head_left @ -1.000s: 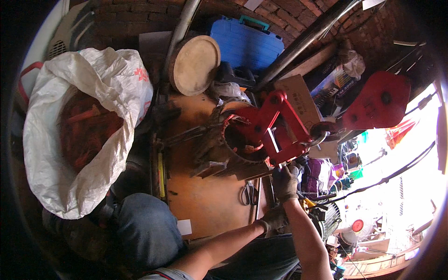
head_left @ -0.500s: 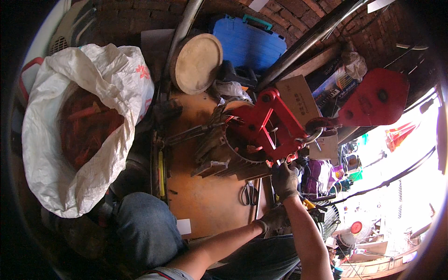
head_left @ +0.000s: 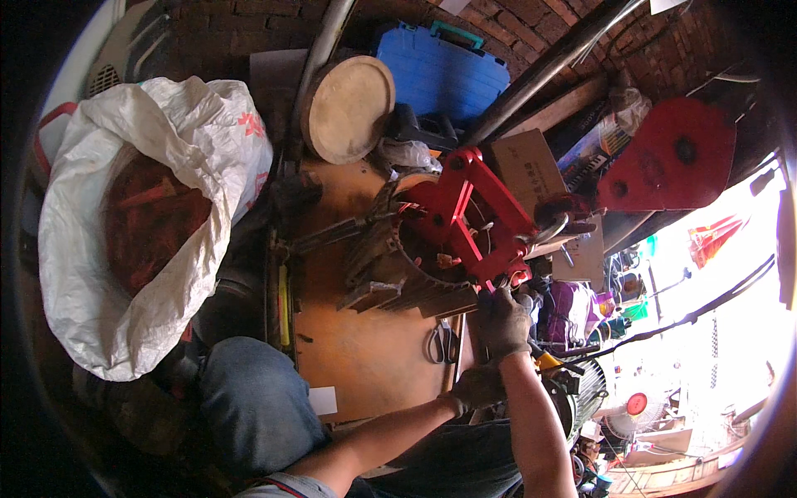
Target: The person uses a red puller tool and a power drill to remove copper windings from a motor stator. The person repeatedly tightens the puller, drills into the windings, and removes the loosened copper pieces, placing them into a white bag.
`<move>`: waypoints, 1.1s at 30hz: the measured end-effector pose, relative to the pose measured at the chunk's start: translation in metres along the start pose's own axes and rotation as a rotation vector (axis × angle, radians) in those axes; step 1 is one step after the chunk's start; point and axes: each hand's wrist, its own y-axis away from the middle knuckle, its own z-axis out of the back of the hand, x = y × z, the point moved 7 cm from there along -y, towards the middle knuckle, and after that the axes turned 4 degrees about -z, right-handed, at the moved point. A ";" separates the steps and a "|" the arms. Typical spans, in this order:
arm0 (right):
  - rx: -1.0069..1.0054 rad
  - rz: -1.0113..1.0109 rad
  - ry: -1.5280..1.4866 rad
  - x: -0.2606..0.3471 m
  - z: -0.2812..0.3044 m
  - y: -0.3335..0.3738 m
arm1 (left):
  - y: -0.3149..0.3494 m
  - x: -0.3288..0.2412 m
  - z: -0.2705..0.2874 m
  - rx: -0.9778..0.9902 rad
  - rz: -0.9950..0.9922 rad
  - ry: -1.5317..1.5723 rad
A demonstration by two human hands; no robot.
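Observation:
A red steel lifting clamp (head_left: 469, 220) straddles a finned, ring-shaped motor housing (head_left: 390, 282), whose open bore shows a toothed rim. A metal shackle (head_left: 551, 231) links the clamp to a red hook block (head_left: 668, 158) at the right. My right hand (head_left: 503, 325), in a dark work glove, is closed at the clamp's lower end; the exact part between its fingers is too small to make out. My left hand (head_left: 479, 388), gloved too, is lower down, partly behind the right forearm, and its fingers are hidden.
Black-handled scissors (head_left: 442, 341) lie on the orange-brown board (head_left: 365, 365). At left stands a white woven sack (head_left: 75, 249) holding reddish scraps. A blue case (head_left: 440, 75), round disc (head_left: 349, 109) and slanting metal pole (head_left: 548, 75) are behind. A finned green motor (head_left: 579, 398) sits by my right forearm.
The view has shifted slightly. The clamp and hook block sit at a slightly different angle. My left hand has drawn back a little to the left; my right hand stays at the clamp's lower end.

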 end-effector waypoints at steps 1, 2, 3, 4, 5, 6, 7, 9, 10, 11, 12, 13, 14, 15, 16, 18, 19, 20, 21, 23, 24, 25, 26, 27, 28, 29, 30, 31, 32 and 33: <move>-0.011 0.021 -0.001 0.002 0.006 -0.001 | 0.001 -0.003 0.006 -0.009 0.041 0.032; -0.021 0.041 -0.001 0.003 0.013 -0.003 | 0.002 -0.005 0.012 -0.016 0.081 0.064; -0.032 0.066 -0.005 0.006 0.019 -0.006 | 0.003 -0.007 0.019 -0.026 0.124 0.091; -0.005 0.042 0.001 0.008 0.021 -0.010 | 0.003 -0.010 0.028 -0.037 0.166 0.119; 0.022 0.017 0.010 0.008 0.024 -0.013 | 0.002 -0.014 0.035 -0.024 0.209 0.163; 0.025 0.020 0.018 0.012 0.028 -0.016 | 0.002 -0.019 0.044 -0.009 0.253 0.207; 0.028 0.022 0.027 0.016 0.033 -0.019 | 0.003 -0.021 0.046 0.007 0.297 0.251; 0.026 0.017 0.060 0.022 0.040 -0.022 | 0.004 -0.015 0.037 -0.036 0.270 0.283; 0.042 0.014 0.084 0.020 0.039 -0.024 | 0.004 -0.013 0.035 -0.058 0.257 0.298; 0.058 0.012 0.108 0.019 0.038 -0.026 | 0.007 -0.011 0.033 -0.075 0.259 0.287; 0.049 0.005 0.069 0.016 0.039 -0.023 | 0.008 -0.025 0.045 -0.083 0.261 0.283; 0.039 0.006 0.026 0.017 0.039 -0.021 | 0.009 -0.032 0.053 -0.097 0.264 0.274; 0.039 0.007 0.020 0.016 0.039 -0.020 | 0.009 -0.032 0.052 -0.104 0.259 0.276; 0.039 0.008 0.015 0.016 0.039 -0.020 | 0.011 -0.031 0.050 -0.112 0.254 0.277; 0.049 0.008 0.047 0.015 0.037 -0.020 | 0.011 -0.030 0.049 -0.121 0.249 0.278; 0.057 0.001 0.077 0.015 0.036 -0.021 | 0.012 -0.024 0.045 -0.052 0.292 0.280; 0.056 -0.006 0.075 0.016 0.036 -0.021 | 0.013 -0.022 0.045 -0.016 0.313 0.281; 0.055 -0.013 0.073 0.018 0.037 -0.021 | 0.014 -0.022 0.047 -0.013 0.318 0.277; 0.054 -0.013 0.074 0.020 0.039 -0.021 | 0.014 -0.026 0.053 -0.011 0.323 0.270; 0.055 -0.020 0.080 0.023 0.047 -0.020 | 0.013 -0.037 0.065 -0.002 0.336 0.275; 0.064 -0.016 0.088 0.026 0.052 -0.022 | 0.012 -0.043 0.075 -0.001 0.346 0.283; 0.073 -0.012 0.096 0.028 0.058 -0.026 | 0.012 -0.047 0.078 0.001 0.355 0.291; 0.082 -0.009 0.104 0.029 0.062 -0.029 | 0.012 -0.043 0.074 -0.012 0.339 0.291; 0.105 0.004 0.121 0.032 0.064 -0.033 | 0.013 -0.040 0.070 -0.028 0.322 0.291; 0.127 0.017 0.138 0.034 0.066 -0.037 | 0.013 -0.038 0.067 -0.044 0.304 0.290; 0.150 0.031 0.155 0.037 0.067 -0.039 | 0.014 -0.036 0.065 -0.075 0.295 0.319; 0.171 0.011 0.192 0.039 0.069 -0.039 | 0.014 -0.040 0.067 -0.104 0.286 0.350; 0.167 0.004 0.189 0.039 0.070 -0.038 | 0.014 -0.043 0.069 -0.134 0.278 0.381; 0.162 -0.002 0.185 0.039 0.071 -0.037 | 0.014 -0.046 0.071 -0.147 0.266 0.379; 0.158 -0.007 0.181 0.038 0.071 -0.035 | 0.014 -0.048 0.073 -0.161 0.254 0.376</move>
